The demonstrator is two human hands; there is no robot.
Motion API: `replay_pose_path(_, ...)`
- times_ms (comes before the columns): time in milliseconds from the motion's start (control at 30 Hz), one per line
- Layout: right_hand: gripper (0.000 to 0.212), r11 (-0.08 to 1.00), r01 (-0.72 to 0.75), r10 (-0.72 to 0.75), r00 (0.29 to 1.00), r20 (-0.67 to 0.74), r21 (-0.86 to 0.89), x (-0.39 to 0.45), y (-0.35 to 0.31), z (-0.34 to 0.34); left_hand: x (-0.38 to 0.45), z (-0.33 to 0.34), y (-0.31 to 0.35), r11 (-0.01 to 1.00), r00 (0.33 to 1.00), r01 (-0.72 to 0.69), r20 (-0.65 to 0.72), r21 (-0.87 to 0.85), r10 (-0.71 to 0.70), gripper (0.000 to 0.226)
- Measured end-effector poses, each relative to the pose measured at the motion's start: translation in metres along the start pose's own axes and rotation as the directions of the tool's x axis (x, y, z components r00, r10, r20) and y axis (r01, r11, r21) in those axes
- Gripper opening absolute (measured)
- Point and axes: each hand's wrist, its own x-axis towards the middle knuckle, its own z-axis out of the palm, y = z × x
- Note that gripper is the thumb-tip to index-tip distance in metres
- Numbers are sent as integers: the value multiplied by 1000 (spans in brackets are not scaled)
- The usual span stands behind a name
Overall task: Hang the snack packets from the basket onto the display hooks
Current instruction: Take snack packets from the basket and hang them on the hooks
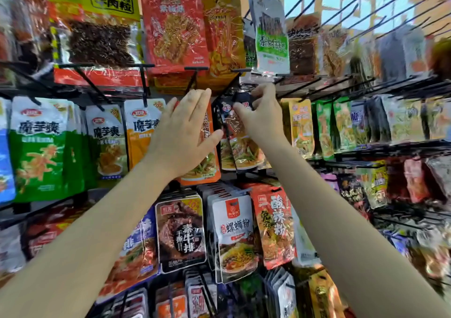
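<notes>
The right hand [262,115] pinched the top edge of a dark snack packet [234,122], fingers curled around its header just beneath the tip of a black display hook [240,73]; the left hand [185,132] lay flat and relaxed, fingers straight, pressing against an orange packet [207,168] hanging just beside the dark one. Behind both stood the black wire display rack [390,147], crowded with packets on every row — green-and-white ones [39,144] at the far left, a large red packet [170,24] above, a white noodle packet [234,234] below. The dark packet hung in the middle row, between the orange packet and a yellow packet [300,127] — whether its hole was on the hook could not be told.
</notes>
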Motion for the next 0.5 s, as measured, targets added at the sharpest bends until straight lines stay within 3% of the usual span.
replay_pose_path(67, 43, 967, 192, -205, 976, -66, -166, -3, 8, -2, -2, -2, -1, 999, 1000, -22, -11, 32, 22, 82)
replay_pose_path(167, 38, 872, 399, -396, 916, 70, -283, -15, 16, -5, -7, -4, -3, 994, 999, -33, -14, 104, 35, 83)
replay_pose_path(267, 43, 839, 435, -384, 899, 210, -326, -21, 23, -1, -14, -3, -7, 980, 998, -19, 57, 198, 8, 85)
replay_pose_path(500, 43, 879, 404, -343, 905, 252, -255, -30, 23, -3, -14, -11, 0, 971, 989, 39, 128, 235, -70, 83)
